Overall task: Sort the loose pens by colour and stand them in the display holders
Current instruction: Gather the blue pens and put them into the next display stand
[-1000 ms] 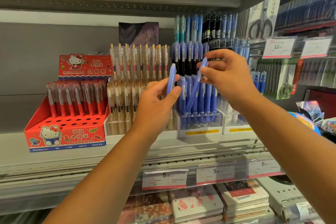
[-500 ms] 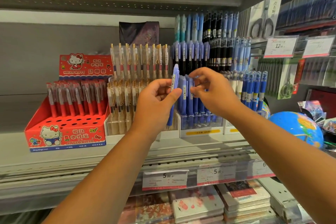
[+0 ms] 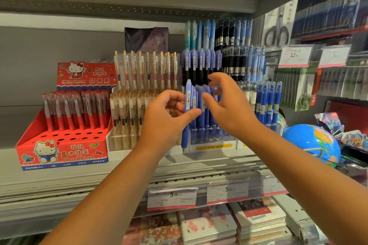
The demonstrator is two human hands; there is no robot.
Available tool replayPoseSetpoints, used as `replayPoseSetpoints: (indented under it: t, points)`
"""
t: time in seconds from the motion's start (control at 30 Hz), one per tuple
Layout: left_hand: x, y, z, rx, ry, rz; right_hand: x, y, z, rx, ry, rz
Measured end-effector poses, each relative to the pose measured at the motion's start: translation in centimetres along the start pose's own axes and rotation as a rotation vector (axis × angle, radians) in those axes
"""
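My left hand (image 3: 165, 117) grips one blue pen (image 3: 187, 103) upright, thumb across its barrel, in front of the clear tiered display holder (image 3: 211, 141). The holder's front row carries several blue pens (image 3: 208, 113). My right hand (image 3: 229, 103) hovers just right of the held pen, fingers loosely curled and spread, holding nothing, in front of the standing blue pens. Behind them stand rows of purple-capped and black pens (image 3: 201, 61).
A red Hello Kitty box (image 3: 61, 151) with red pens stands at the left, next to a clear holder of gold-clip pens (image 3: 143, 77). More blue pens (image 3: 267, 101), a globe (image 3: 312, 143), price tags and hanging scissors are at the right. Notebooks lie on the shelf below.
My right hand lowered a second blue pen into the holder's front row, let it go and drew back a little. My left hand kept its pen.
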State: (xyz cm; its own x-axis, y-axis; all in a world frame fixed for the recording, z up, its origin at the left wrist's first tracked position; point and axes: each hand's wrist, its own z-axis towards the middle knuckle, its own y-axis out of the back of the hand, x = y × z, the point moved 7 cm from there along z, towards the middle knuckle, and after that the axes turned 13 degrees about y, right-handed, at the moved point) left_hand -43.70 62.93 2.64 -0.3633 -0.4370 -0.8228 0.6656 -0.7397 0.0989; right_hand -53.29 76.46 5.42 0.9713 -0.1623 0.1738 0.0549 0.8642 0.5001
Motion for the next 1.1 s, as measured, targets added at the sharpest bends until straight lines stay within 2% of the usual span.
replayPoseSetpoints:
  t: [0.13,0.37,0.47,0.67,0.77,0.97,1.1]
  points:
    - [-0.5,-0.8,-0.3,0.011,-0.057,0.087,2.6,0.0,-0.4,-0.035,0.023,0.374]
    - [-2.0,-1.8,-1.3,-0.009,-0.21,0.267,2.6,1.2,-0.1,-0.132,-0.08,0.452]
    - [-2.5,-1.8,-1.3,0.018,-0.307,0.414,1.9,2.2,0.3,-0.154,-0.088,0.479]
    - [-3.5,-2.0,0.1,-0.041,-0.5,0.926,-0.3,3.9,1.0,-0.246,-0.115,0.407]
    - [-3.6,-3.0,1.3,-0.012,-0.527,1.097,-1.1,4.1,1.1,-0.269,-0.109,0.344]
    - [-1.6,-4.6,3.8,0.126,-0.409,1.31,-2.2,4.1,1.4,-0.293,-0.086,0.256]
    - [-0.9,-4.7,4.0,0.083,-0.447,1.341,-2.8,3.3,1.5,-0.237,-0.084,0.206]
